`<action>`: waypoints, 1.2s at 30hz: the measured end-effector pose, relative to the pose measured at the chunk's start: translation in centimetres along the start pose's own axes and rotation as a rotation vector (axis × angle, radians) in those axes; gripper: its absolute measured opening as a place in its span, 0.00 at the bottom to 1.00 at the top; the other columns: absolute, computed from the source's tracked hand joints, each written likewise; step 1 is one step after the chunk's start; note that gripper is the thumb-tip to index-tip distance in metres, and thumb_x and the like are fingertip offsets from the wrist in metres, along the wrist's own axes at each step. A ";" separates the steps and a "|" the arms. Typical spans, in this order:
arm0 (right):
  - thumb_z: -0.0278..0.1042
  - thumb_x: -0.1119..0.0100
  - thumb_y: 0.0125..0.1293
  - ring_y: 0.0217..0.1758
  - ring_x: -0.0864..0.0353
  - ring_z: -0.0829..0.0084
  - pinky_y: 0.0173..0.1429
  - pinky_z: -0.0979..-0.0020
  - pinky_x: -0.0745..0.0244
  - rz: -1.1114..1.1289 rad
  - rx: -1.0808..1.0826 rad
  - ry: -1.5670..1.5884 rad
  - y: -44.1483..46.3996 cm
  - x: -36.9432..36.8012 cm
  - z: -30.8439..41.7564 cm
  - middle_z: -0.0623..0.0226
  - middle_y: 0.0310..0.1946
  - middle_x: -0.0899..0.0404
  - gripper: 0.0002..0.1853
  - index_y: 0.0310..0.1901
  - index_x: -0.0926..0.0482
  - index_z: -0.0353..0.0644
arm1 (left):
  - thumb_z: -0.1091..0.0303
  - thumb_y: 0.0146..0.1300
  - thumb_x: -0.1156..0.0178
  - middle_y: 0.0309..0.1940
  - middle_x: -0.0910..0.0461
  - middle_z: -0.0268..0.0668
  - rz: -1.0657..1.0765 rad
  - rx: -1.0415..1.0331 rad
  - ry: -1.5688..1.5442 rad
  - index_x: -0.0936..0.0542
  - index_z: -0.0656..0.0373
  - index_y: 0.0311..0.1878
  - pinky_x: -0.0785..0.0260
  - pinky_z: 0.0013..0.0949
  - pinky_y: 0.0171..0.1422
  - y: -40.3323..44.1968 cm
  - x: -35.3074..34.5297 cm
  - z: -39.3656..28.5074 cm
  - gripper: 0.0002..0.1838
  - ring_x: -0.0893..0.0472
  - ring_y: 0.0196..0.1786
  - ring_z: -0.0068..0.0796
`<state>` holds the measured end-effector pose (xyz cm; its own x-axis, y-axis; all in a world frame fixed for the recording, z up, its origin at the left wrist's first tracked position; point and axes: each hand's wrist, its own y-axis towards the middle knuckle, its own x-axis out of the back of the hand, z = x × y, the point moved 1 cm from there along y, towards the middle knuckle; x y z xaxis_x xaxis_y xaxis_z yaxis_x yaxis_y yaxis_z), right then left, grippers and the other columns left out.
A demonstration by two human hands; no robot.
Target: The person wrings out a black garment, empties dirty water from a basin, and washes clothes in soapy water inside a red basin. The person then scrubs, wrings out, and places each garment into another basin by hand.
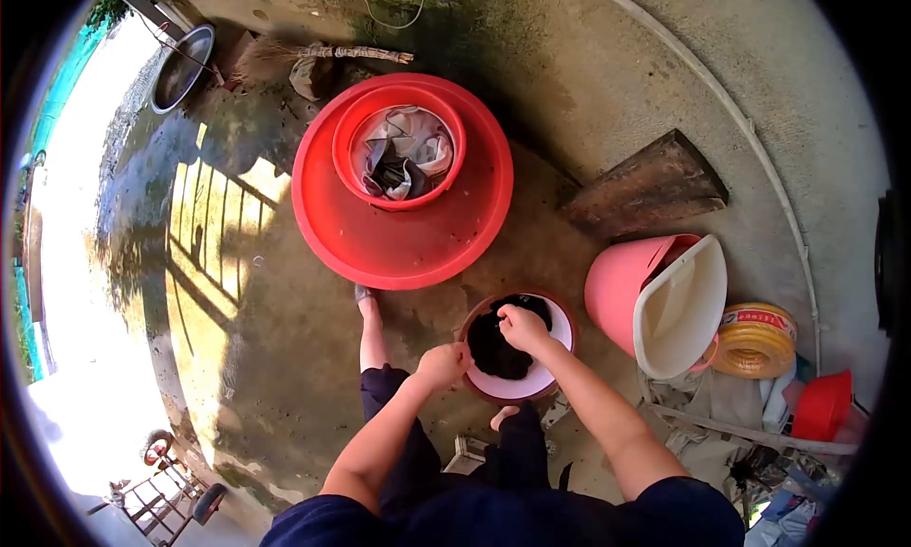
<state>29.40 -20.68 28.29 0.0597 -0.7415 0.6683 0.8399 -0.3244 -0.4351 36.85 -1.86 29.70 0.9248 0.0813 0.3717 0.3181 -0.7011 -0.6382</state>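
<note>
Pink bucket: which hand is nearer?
Right. The right hand is over the basin, left of the pink bucket; the left hand is farther left, by the basin's rim.

The basin [564,333] sits before the person, cloth [498,352] in it. Beyond it, slightly left, is the tub [380,234] with the bucket [344,158] in it; the broom [356,53] lies behind. Right of the basin come the pail [612,291], then the hose [754,346].
</note>
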 end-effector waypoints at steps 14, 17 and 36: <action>0.39 0.36 0.47 0.55 0.33 0.52 0.53 0.57 0.33 -0.085 -0.262 -0.133 33.1 -3.2 15.1 0.53 0.58 0.40 0.37 0.60 0.42 0.51 | 0.58 0.45 0.34 0.59 0.38 0.45 -0.256 -0.016 0.458 0.44 0.51 0.64 0.34 0.43 0.55 20.2 32.8 10.0 0.42 0.33 0.57 0.47; 0.44 0.32 0.42 0.60 0.39 0.47 0.56 0.48 0.37 -0.001 -0.369 -0.297 35.6 -4.5 14.2 0.55 0.64 0.49 0.47 0.64 0.49 0.56 | 0.52 0.42 0.33 0.64 0.45 0.41 -0.244 -0.058 0.713 0.49 0.48 0.67 0.37 0.49 0.57 24.6 33.1 9.6 0.49 0.41 0.63 0.47; 0.41 0.51 0.57 0.59 0.37 0.66 0.60 0.68 0.40 -0.219 -0.602 0.059 49.2 -15.8 -1.7 0.60 0.56 0.35 0.24 0.56 0.34 0.45 | 0.58 0.51 0.43 0.59 0.41 0.46 0.224 -0.140 1.109 0.35 0.57 0.59 0.40 0.39 0.60 49.1 29.7 15.6 0.31 0.38 0.60 0.46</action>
<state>68.87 -25.95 -4.68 -0.1231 -0.6462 0.7532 0.3787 -0.7321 -0.5662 83.19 -22.76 -1.11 0.2419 -0.6781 0.6940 0.0787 -0.6992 -0.7106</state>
